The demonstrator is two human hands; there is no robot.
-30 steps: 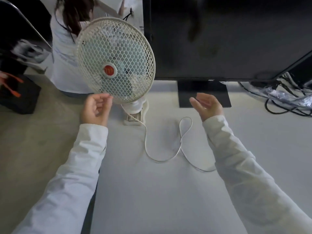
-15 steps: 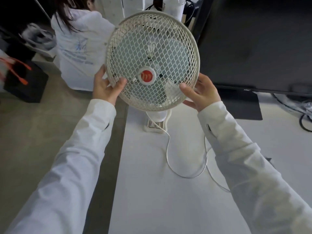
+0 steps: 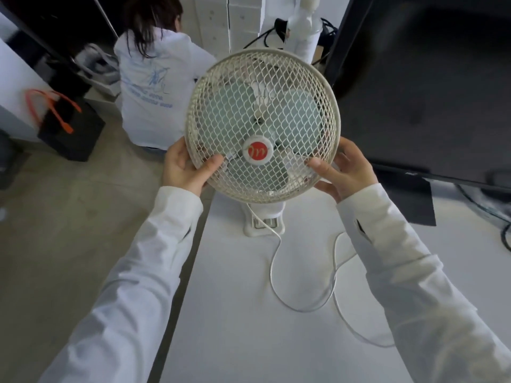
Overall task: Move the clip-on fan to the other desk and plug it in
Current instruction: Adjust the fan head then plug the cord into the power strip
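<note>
Both hands now on the clip-on fan (image 3: 262,125): left hand (image 3: 185,166) and right hand (image 3: 342,169) grasp the cage rim low on either side. A second ago they hung open, clear of it. Clamp base (image 3: 264,221) sits on the white surface (image 3: 235,313) near its left edge, cord (image 3: 301,294) looped loose. Lift looks imminent; watch cord drag.

I assess this as an office or lab workroom: a plain white desk (image 3: 249,327) carrying a large black flat-screen monitor (image 3: 414,78), loose black cables (image 3: 500,225) behind it, and a bare grey concrete floor (image 3: 69,230).
</note>
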